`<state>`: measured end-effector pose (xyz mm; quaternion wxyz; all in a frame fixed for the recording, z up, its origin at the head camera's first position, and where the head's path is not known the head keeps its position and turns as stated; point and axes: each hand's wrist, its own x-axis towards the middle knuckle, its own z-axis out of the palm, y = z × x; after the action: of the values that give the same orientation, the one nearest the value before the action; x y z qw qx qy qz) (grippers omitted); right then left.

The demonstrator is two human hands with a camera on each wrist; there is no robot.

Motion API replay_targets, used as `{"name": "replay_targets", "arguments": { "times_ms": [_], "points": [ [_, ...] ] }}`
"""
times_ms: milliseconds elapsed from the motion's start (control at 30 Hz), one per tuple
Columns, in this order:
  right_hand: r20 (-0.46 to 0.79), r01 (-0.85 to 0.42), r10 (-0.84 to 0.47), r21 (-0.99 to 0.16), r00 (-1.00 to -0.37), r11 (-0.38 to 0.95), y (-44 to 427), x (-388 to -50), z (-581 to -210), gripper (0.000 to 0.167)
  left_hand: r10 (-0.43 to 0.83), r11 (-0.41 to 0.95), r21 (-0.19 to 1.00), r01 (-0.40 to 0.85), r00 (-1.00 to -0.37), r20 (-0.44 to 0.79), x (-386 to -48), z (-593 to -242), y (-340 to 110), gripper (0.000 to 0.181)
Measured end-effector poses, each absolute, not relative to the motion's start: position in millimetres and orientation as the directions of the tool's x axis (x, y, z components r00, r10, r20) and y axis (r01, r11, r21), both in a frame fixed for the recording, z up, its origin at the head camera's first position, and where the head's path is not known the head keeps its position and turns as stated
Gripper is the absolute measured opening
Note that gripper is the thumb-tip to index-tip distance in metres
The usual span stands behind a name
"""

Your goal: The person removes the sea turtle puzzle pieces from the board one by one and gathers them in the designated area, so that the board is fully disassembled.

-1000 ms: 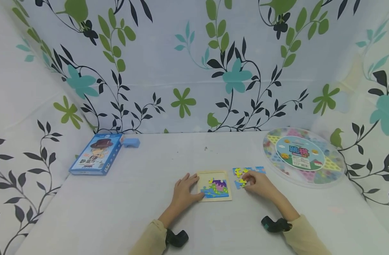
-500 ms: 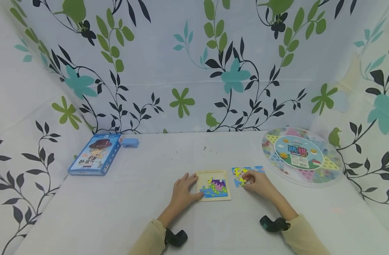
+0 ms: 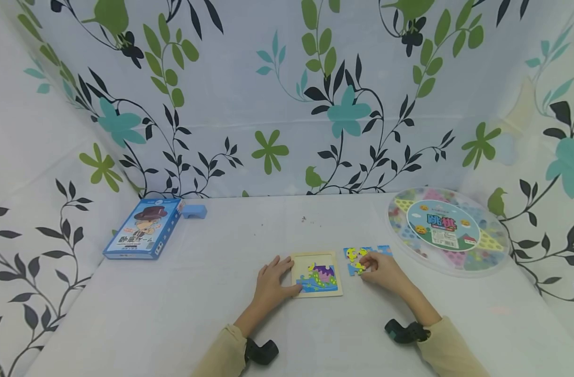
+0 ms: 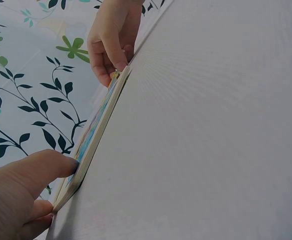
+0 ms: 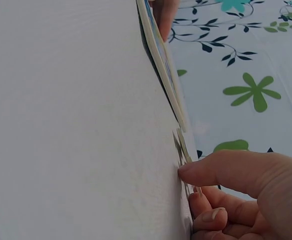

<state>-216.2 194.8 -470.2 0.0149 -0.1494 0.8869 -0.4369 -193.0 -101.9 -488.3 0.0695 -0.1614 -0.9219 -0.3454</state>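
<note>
A square wooden jigsaw tray (image 3: 319, 295) lies flat, its lower part filled with blue, purple and green picture pieces. At its left side the left hand (image 3: 270, 285) holds the rim, thumb (image 4: 65, 165) on the near left part and fingers along the outer edge. To the right of the tray, loose blue-and-yellow jigsaw pieces (image 3: 351, 254) lie close together. Over them the right hand (image 3: 384, 272) pinches a jigsaw piece (image 5: 182, 142) between thumb and fingers; the right wrist view shows it edge-on, so its picture is hidden. The hand covers part of the loose pieces.
A round clear Chinese checkers box (image 3: 449, 230) lies at the back right. At the back left are a blue card-game box (image 3: 143, 228) and a small blue block (image 3: 194, 211). A patterned cloth (image 3: 287, 104) hangs behind the white table (image 3: 173, 314).
The right hand's pinched piece has tilted or shifted slightly over the loose pieces. The left hand and the tray stay in place, and the head view sways a little.
</note>
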Motion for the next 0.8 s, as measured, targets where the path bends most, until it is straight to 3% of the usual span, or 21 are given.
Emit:
{"name": "replay_targets", "arguments": {
  "times_ms": [300, 800],
  "points": [
    [0.063, -0.2, -0.23, -0.741, -0.971, 0.641, 190.8, -216.9, -468.0, 0.025, 0.249, 0.713, 0.608, 0.35, -0.937, 0.246, -192.8, -486.5, -101.0, 0.06],
    [0.053, -0.184, -0.221, -0.755, -0.974, 0.629, 190.0, -215.3, -468.5, 0.025, 0.259, 0.713, 0.605, 0.356, -0.934, 0.244, -193.3, -487.6, -102.3, 0.06]
  ]
}}
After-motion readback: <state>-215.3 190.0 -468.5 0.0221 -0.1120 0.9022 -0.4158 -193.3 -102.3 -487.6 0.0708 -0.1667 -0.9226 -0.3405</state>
